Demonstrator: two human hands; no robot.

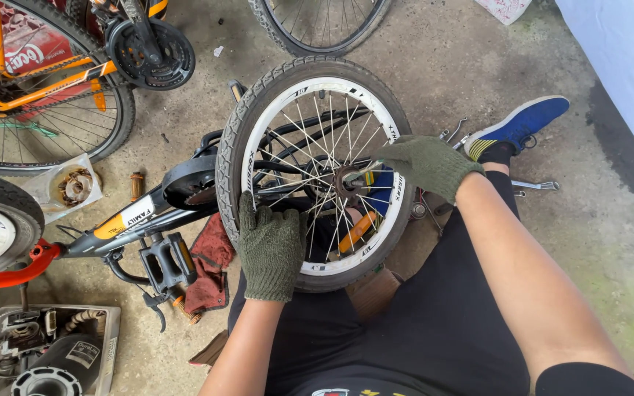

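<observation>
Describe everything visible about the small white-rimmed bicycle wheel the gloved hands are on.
The small bicycle wheel with black knobbly tyre and white rim stands upright before the person's lap. Thin metal spokes run to a dark, rusty-looking hub. The left hand in a green knit glove grips the tyre's lower left edge; the right hand in a matching glove reaches through to the hub.

Orange bicycle frame (34,73) upper left, red rag (210,271) beside black pedal (166,262), wrench (536,185) on concrete floor (566,242).
</observation>
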